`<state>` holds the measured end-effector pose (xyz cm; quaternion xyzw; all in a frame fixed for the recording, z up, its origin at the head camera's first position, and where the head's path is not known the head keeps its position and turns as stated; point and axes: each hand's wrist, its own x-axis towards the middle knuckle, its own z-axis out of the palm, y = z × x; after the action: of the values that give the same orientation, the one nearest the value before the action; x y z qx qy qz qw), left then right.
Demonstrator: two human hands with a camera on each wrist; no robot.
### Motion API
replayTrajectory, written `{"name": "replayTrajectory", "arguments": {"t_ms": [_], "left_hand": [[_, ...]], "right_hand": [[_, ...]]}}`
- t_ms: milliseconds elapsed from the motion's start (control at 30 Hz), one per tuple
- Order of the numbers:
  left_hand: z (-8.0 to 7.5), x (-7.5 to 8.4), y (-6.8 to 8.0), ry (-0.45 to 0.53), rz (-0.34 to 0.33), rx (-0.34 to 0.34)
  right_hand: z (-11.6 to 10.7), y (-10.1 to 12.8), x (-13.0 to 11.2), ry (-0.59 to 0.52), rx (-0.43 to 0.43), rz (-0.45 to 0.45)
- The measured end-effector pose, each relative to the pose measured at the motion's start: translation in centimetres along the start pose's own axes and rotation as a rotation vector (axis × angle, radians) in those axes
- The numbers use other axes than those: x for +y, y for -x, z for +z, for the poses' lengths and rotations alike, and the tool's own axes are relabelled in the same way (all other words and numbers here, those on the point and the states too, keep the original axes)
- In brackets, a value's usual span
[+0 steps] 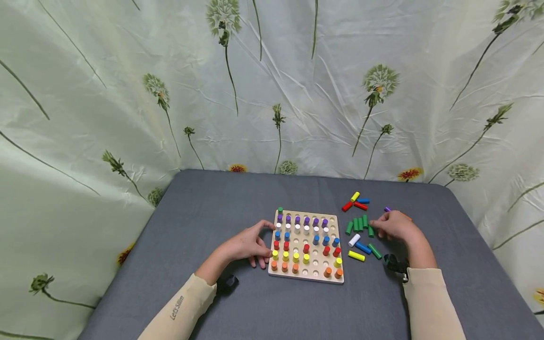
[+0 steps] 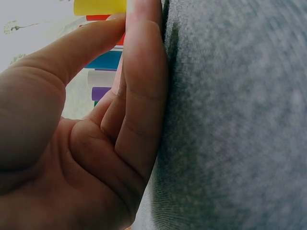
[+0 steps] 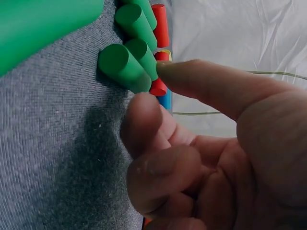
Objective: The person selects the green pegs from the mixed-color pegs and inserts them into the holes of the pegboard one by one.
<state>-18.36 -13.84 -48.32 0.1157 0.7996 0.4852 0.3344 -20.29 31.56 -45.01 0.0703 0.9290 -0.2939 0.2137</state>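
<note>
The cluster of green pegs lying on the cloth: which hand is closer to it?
The right hand: its fingertips are right at the green pegs, thumb touching one. The left hand rests at the far edge of the peg board, the board between it and them.

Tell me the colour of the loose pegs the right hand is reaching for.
Green pegs, clearest in the right wrist view, just beyond the right hand.
</note>
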Motion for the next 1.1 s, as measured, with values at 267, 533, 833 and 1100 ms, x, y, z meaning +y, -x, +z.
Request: {"name": "replayTrajectory", "arguments": {"t_ms": [267,533,833,1100], "left_hand": [[0.1,0.0,0.2,0.002,0.012,-0.004],[0.0,0.0,0.2,0.009,0.014,-0.009],[0.0,0.0,0.1,0.007,0.000,0.002],[0.1,0.0,0.3,0.015,0.013,-0.003]], "right_hand": [[0.5,-0.2,-0.1,0.010,-0.030,0.031],[0.3,-0.1,-0.7,0.059,0.001,-0.031],[0.4,-0.2,-1.8,0.067,0.062,-0.119],[1.0,0.2,-3.2,0.018,0.128,-0.206]]}}
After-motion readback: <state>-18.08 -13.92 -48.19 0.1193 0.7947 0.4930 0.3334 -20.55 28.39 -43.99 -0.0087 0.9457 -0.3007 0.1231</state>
